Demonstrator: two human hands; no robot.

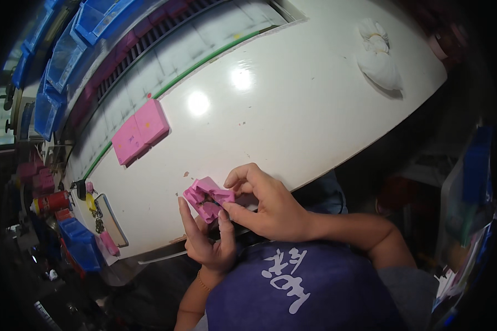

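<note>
A small pink rubber mould (204, 190) is held over the near edge of the white table, its flaps folded apart and a darker hollow showing in the middle. My left hand (212, 248) supports it from below, thumb and fingers closed on its near and left sides. From the right, my right hand (270, 207) pinches the mould's right flap between thumb and curled fingers. Some fingertips are hidden behind the pink rubber. Farther off to the left, two pink blocks (141, 132) lie side by side on the table.
A knotted white cloth bag (382, 66) lies at the far right of the white table (292, 121). Along the back runs a green strip (204, 63), with blue bins (69, 58) beyond. Left are a red can (52, 202), a flat framed panel (111, 219) and another blue bin (80, 243).
</note>
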